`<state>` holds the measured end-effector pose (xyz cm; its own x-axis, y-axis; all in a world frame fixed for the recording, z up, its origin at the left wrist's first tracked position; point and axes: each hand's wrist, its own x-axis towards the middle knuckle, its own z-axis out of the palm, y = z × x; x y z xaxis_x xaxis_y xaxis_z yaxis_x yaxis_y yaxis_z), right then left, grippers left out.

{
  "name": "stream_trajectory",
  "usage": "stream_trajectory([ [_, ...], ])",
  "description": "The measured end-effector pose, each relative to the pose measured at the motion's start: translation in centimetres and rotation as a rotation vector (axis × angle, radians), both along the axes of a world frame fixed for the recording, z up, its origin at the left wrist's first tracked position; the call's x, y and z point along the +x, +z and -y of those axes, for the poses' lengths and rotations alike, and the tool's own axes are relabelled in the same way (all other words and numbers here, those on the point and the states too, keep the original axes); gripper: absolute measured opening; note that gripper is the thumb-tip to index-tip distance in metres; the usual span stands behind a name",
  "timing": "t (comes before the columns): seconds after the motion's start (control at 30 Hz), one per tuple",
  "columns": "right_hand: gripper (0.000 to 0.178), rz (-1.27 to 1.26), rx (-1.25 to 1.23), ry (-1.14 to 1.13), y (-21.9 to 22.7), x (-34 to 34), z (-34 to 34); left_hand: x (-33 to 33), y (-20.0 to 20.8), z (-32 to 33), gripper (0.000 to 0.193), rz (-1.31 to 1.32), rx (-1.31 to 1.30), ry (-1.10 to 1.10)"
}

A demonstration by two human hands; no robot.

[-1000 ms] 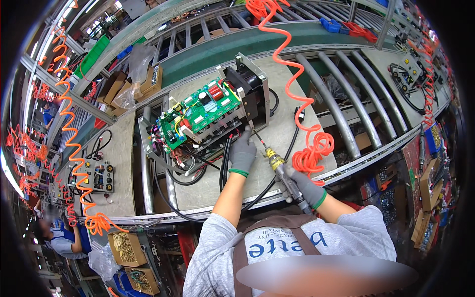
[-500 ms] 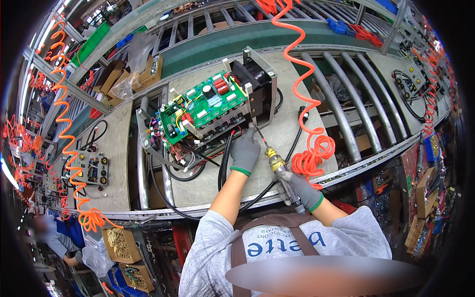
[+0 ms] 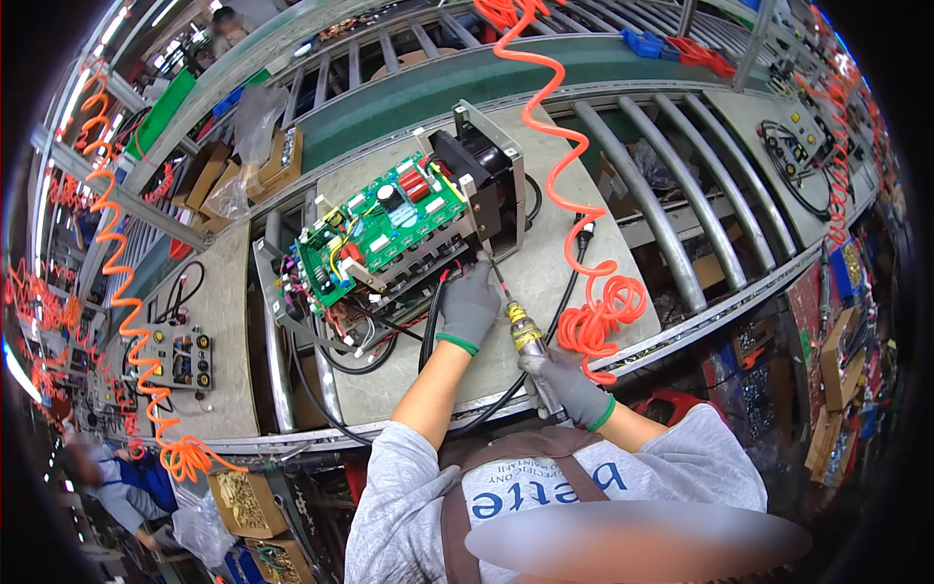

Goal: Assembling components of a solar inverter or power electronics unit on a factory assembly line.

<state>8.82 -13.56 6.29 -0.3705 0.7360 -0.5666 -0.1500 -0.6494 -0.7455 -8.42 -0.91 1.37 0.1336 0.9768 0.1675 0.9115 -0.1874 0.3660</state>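
Note:
An open electronic unit (image 3: pixel 399 255) with a green circuit board (image 3: pixel 394 219) on top and a black fan end lies on a grey board. My left hand (image 3: pixel 470 310), in a grey glove with a green cuff, reaches to the unit's near side. Its fingers are drawn together at the lower frame edge; what they pinch, if anything, is hidden. My right hand (image 3: pixel 571 387), gloved alike, wraps round a power screwdriver (image 3: pixel 526 336) with yellow tape on its body. The slim bit points up and left, its tip close to my left fingertips at the frame.
Black cables (image 3: pixel 425 341) run from the unit over the board's near edge. A coiled orange air hose (image 3: pixel 598 321) lies right of the screwdriver. Metal rollers (image 3: pixel 671 204) flank the grey board. Another grey board (image 3: pixel 219 389) carries a smaller unit at left, with a person beyond the edge.
The whole view has shifted slightly, so the unit and hands appear farther left. Both hands and the screwdriver keep nearly the same place against the unit.

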Motion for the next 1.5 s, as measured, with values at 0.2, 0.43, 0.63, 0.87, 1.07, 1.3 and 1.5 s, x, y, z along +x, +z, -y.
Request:
stream_trajectory([
  [0.2, 0.036, -0.028, -0.022, -0.020, 0.0, -0.2, -0.5, 0.3, 0.5, -0.1, 0.052, -0.070, -0.035, -0.016],
  [0.43, 0.034, -0.060, 0.000, 0.045, -0.1, 1.4, -1.6, 0.5, 0.2, -0.1, 0.055, -0.099, 0.018, -0.024],
  [0.63, 0.037, 0.000, -0.018, 0.064, 0.6, 1.0, -1.6, 1.8, 0.6, 0.8, 0.056, -0.060, -0.045, 0.041],
  [0.87, 0.037, 0.446, 0.490, 0.278, -0.8, 6.4, 1.3, -0.6, 7.5, 11.5, 0.035, 0.500, 0.337, -0.264],
  [1.07, 0.040, 1.153, 1.275, 0.684, 3.3, 8.7, -4.4, -7.0, 5.9, 19.6, 0.029, 0.558, 0.286, 0.181],
  [1.3, 0.047, 1.079, 1.625, 0.874, 2.8, 6.7, -11.4, -11.0, 5.4, 27.7, 0.027, 0.292, 0.375, 0.610],
  [1.5, 0.081, 0.919, 1.700, 0.751, -0.2, 7.2, -15.4, -14.0, 5.9, 36.2, 0.032, 0.259, 0.387, 1.123],
])
